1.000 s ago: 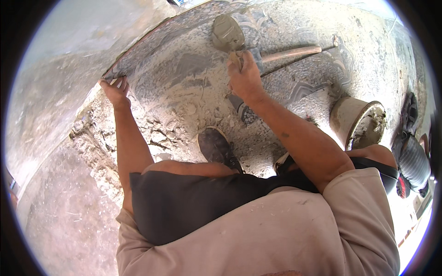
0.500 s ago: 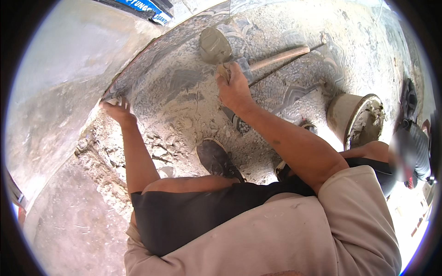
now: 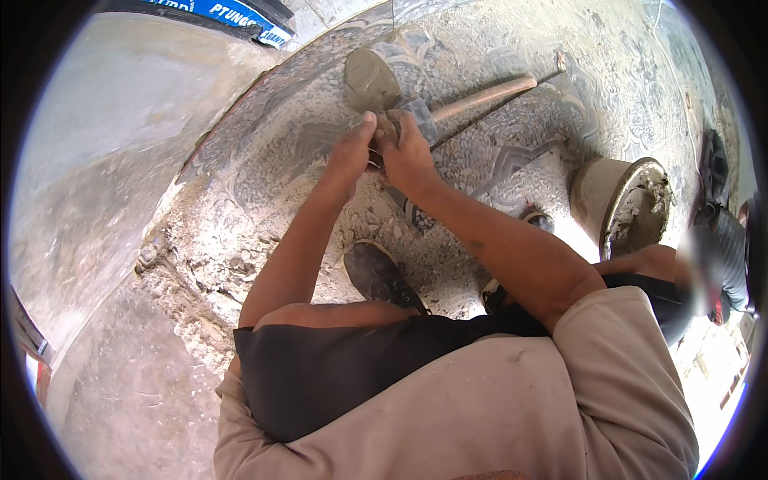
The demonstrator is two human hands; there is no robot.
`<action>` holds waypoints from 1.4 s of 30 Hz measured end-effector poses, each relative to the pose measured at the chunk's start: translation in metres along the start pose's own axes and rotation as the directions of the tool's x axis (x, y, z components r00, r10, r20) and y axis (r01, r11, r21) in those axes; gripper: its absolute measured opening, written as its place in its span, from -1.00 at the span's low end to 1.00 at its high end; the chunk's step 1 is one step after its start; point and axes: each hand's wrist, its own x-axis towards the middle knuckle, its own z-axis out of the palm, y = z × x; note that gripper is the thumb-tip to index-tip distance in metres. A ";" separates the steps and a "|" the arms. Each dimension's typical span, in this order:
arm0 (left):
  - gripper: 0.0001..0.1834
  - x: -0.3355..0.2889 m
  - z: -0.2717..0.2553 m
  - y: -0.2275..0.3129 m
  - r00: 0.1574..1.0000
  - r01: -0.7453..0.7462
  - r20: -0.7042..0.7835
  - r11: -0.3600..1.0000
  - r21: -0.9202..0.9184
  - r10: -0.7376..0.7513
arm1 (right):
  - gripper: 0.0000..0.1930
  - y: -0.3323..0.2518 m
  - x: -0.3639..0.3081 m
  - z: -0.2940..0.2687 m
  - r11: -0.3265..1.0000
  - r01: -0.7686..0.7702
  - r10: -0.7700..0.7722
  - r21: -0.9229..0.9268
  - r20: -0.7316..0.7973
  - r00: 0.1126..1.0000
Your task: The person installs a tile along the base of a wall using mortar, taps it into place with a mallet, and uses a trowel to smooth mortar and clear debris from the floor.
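Observation:
My right hand (image 3: pixel 410 160) is closed round the handle of a trowel, whose rounded blade (image 3: pixel 371 80) points away from me and carries wet grey mortar. Against it, my left hand (image 3: pixel 349 162) is closed too, its thumb beside the trowel's handle end. Something small and dark shows between the two hands, but I cannot make out what the left fingers hold. Just right of the trowel lies a mallet (image 3: pixel 485 98) with a wooden handle and a grey block head, resting on the patterned tiles (image 3: pixel 512 160).
A bucket (image 3: pixel 596 202) of mortar tilts at the right, near a co-worker's leg and dark clothing. Beside the mallet lies a thin dark rod (image 3: pixel 498 110). Broken mortar rubble (image 3: pixel 188 264) lines the low wall (image 3: pixel 120 120) at left. My shoe (image 3: pixel 373 270) stands on the dusty tiles.
My left hand has left the wall's edge at the left and come across to the right hand, its fingers now closed. The right hand and trowel have hardly moved.

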 end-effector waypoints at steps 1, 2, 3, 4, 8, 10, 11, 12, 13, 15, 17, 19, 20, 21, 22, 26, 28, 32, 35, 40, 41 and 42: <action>-0.43 0.004 -0.004 0.000 0.999 0.037 -0.030 0.999 -0.022 -0.037 | -0.62 0.005 0.004 -0.003 0.995 0.012 -0.011 -0.102 0.008 1.000; -0.43 0.007 -0.009 0.000 0.999 0.037 -0.027 0.999 -0.024 -0.037 | -0.59 0.010 0.008 -0.007 0.979 0.024 -0.021 -0.203 0.017 1.000; -0.44 0.008 -0.015 0.002 0.995 0.001 -0.101 1.000 -0.021 -0.003 | -0.59 0.011 0.012 -0.008 0.979 0.026 -0.022 -0.203 0.019 1.000; -0.44 0.009 -0.022 0.006 0.984 -0.036 -0.175 0.999 -0.016 0.033 | -0.55 0.013 0.016 -0.010 0.959 -0.068 0.082 -0.274 0.040 0.996; -0.49 0.015 -0.071 0.006 0.888 -0.161 -0.448 0.983 -0.090 0.104 | -0.50 0.000 0.011 -0.014 0.907 -0.163 0.208 -0.388 0.078 0.975; -0.51 0.015 -0.089 0.009 0.798 -0.311 -0.558 0.949 -0.055 0.229 | -0.52 -0.012 0.001 -0.022 0.892 -0.108 0.163 -0.439 0.090 0.983; -0.51 0.015 -0.096 0.010 0.793 -0.311 -0.566 0.949 -0.057 0.226 | -0.54 -0.014 -0.003 -0.025 0.880 -0.046 0.110 -0.473 0.109 0.988; -0.55 0.019 -0.096 0.015 0.732 -0.394 -0.604 0.919 -0.001 0.313 | -0.54 -0.003 0.000 -0.037 0.878 -0.044 0.106 -0.476 0.105 0.989; -0.58 0.018 -0.099 0.020 0.655 -0.469 -0.644 0.881 0.066 0.397 | -0.57 0.019 0.005 -0.049 0.786 0.145 -0.022 -0.601 0.207 0.978; -0.60 0.015 -0.108 0.027 0.582 -0.525 -0.652 0.837 0.155 0.485 | -0.59 0.019 0.002 -0.058 0.649 0.342 -0.125 -0.679 0.349 0.929; -0.62 0.014 -0.114 0.030 0.506 -0.568 -0.651 0.787 0.242 0.565 | -0.63 -0.028 -0.018 -0.065 0.698 0.144 0.180 -0.701 0.368 0.912; -0.65 0.015 -0.110 0.042 0.435 -0.568 -0.678 0.765 0.304 0.593 | -0.63 -0.019 -0.022 -0.085 0.646 0.254 0.162 -0.720 0.455 0.876; -0.65 0.014 -0.110 0.046 0.426 -0.569 -0.685 0.763 0.305 0.591 | -0.63 -0.011 -0.022 -0.092 0.590 0.353 0.155 -0.726 0.531 0.833; -0.66 0.015 -0.108 0.049 0.407 -0.512 -0.675 0.765 0.389 0.616 | -0.63 -0.007 -0.026 -0.096 0.585 0.356 0.156 -0.729 0.532 0.832; -0.67 0.016 -0.108 0.051 0.392 -0.450 -0.662 0.761 0.468 0.639 | -0.62 -0.001 -0.030 -0.099 0.597 0.372 0.153 -0.711 0.555 0.818; -0.67 0.016 -0.107 0.053 0.396 -0.449 -0.673 0.771 0.451 0.625 | -0.63 0.031 -0.037 -0.100 0.688 0.430 0.029 -0.585 0.614 0.789; -0.62 0.016 -0.111 0.054 0.394 -0.463 -0.662 0.760 0.456 0.637 | -0.63 0.036 -0.038 -0.093 0.693 0.458 -0.011 -0.557 0.627 0.779; -0.62 0.016 -0.111 0.055 0.365 -0.425 -0.692 0.773 0.471 0.623 | -0.55 0.016 -0.036 -0.085 0.643 0.467 0.031 -0.607 0.630 0.776; -0.63 0.018 -0.116 0.047 0.361 -0.433 -0.706 0.780 0.452 0.609 | -0.35 0.003 -0.021 -0.084 0.420 0.430 -0.238 -0.800 0.360 0.902; -0.52 0.025 -0.149 0.009 0.564 -0.525 -0.761 0.851 -0.030 0.321 | -0.16 -0.027 0.008 -0.053 0.281 0.127 -0.096 -0.951 0.104 0.990; -0.52 0.025 -0.147 0.009 0.561 -0.535 -0.762 0.844 -0.036 0.324 | -0.12 -0.030 0.014 -0.050 0.232 0.076 0.042 -0.970 0.088 0.995; -0.37 0.022 -0.138 0.013 0.670 -0.511 -0.712 0.825 -0.239 0.209 | -0.12 -0.029 0.020 -0.052 0.222 0.071 0.034 -0.972 0.080 0.996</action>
